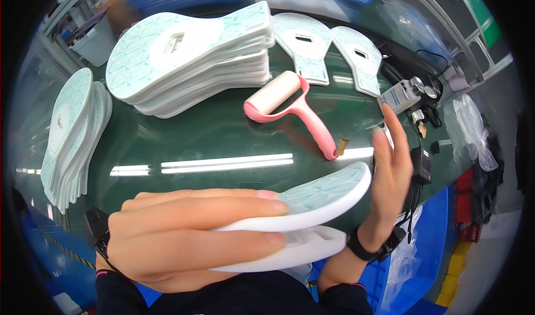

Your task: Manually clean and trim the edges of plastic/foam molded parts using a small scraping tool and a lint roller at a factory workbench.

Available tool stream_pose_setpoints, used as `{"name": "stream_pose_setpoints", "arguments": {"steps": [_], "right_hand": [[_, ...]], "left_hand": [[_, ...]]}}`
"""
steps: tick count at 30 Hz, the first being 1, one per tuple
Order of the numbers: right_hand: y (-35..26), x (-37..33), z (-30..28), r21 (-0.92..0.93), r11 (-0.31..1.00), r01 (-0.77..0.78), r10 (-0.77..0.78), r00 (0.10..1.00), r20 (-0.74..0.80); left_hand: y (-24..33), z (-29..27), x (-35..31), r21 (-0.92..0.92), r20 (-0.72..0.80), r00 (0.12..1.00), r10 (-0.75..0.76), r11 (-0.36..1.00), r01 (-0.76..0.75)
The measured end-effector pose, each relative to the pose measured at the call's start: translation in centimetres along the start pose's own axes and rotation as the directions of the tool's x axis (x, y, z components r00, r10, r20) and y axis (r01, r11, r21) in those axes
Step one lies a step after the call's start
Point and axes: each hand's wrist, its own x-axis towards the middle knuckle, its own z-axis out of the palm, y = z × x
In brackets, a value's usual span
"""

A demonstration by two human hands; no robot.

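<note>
My left hand [184, 231] grips two curved white plastic panels close to me. The upper panel [329, 192] has a pale teal geometric pattern on its face. Below it, separated by a narrow gap, the lower panel [315, 248] shows a ribbed, hollow inside. Fingers of this hand run between and over the two pieces. My right hand [390, 170] is raised to their right, fingers stretched upward, apart from the panels. Farther off, a pink-handled sticky roller [304, 106] with a white cylinder lies on the dark green tabletop [217, 139].
A tall stack of paddle-shaped patterned panels [145, 53] stands at the back left, with a smaller leaning stack [67, 131] at far left. Two small panels with slots [312, 50] lie behind the roller. A grey-white box [400, 96], cables and a blue bin [434, 248] are on the right.
</note>
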Motion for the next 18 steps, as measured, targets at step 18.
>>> {"name": "stream_pose_setpoints", "arguments": {"steps": [18], "right_hand": [[-6.6,-3.8,1.6,0.273,0.816,0.509,-0.562,0.808,0.174]], "left_hand": [[-0.1,-0.5,-0.2,0.083,0.087,0.989,0.118,0.989,-0.125]]}}
